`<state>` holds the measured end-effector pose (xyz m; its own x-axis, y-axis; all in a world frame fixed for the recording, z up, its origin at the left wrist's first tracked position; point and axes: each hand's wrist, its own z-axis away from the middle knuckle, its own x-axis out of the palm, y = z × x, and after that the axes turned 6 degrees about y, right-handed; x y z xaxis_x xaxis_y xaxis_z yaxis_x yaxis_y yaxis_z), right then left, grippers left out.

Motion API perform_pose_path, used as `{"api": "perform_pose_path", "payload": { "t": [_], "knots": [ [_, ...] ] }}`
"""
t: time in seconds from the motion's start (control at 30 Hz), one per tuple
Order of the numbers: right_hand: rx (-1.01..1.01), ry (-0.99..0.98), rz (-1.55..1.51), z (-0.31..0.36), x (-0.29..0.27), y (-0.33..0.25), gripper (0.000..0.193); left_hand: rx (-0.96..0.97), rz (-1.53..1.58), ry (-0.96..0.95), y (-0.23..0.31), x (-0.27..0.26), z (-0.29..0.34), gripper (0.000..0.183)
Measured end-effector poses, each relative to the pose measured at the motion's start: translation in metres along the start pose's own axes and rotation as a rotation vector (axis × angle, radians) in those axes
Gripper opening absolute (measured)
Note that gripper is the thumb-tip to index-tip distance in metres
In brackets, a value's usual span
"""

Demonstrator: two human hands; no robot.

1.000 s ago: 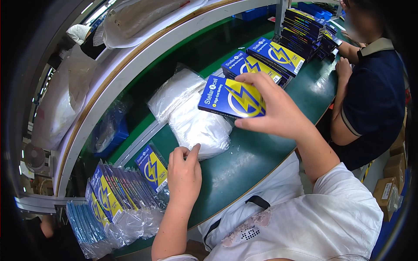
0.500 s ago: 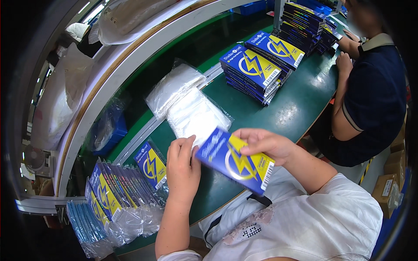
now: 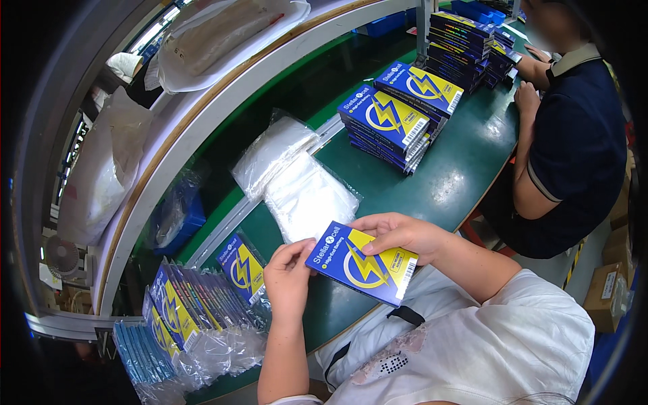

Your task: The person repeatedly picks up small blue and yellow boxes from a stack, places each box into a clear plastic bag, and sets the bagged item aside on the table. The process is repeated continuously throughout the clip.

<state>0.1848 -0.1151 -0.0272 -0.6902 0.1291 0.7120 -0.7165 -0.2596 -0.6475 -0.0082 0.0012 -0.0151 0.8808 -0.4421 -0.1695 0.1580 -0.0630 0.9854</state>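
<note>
My right hand (image 3: 403,233) grips a flat blue and yellow box (image 3: 344,264) by its far edge, thumb on top. The box has a lightning-bolt print and is held tilted above the near table edge. Curled inward, my left hand (image 3: 289,266) has its fingertips closed at the box's left end; what lies behind them is partly hidden. Just beyond the box is a stack of clear plastic bags (image 3: 310,196), with another pile of bags (image 3: 273,152) behind it.
Bagged boxes (image 3: 202,297) stand in a row at the near left, beside a single bagged box (image 3: 241,270). Stacked boxes (image 3: 385,118) stand on the green table (image 3: 449,182) farther right. A co-worker (image 3: 574,135) sits at the right. A blue bin (image 3: 182,219) lies left.
The box has moved slightly down and lies steadier in my right hand. My left hand has come in to the box's left end, its fingers more curled. The view has shifted slightly.
</note>
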Motion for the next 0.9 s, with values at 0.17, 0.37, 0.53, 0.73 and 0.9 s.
{"api": "perform_pose_path", "payload": {
  "t": [0.17, 0.37, 0.53, 0.73, 0.9],
  "knots": [
    [-0.105, 0.118, 0.048, 0.000, -0.002, 0.009, 0.050, -0.040, 0.152, 0.043, -0.006, 0.000, 0.004, 0.015],
    [-0.329, 0.302, 0.154, -0.008, 0.014, 0.023, 0.040, 0.407, -0.477, 0.042, 0.015, 0.008, 0.025, 0.027],
    [-0.388, 0.454, 0.123, -0.008, 0.024, 0.029, 0.020, 0.059, 0.088, 0.001, 0.008, 0.005, 0.034, 0.049],
    [-0.345, 0.314, 0.348, -0.004, 0.039, 0.036, 0.022, -0.246, 0.676, 0.035, 0.011, 0.020, 0.032, 0.032],
    [-0.266, 0.029, 0.935, 0.019, 0.046, -0.006, 0.096, -0.355, 0.888, 0.155, 0.023, 0.003, 0.023, 0.034]
  ]
}}
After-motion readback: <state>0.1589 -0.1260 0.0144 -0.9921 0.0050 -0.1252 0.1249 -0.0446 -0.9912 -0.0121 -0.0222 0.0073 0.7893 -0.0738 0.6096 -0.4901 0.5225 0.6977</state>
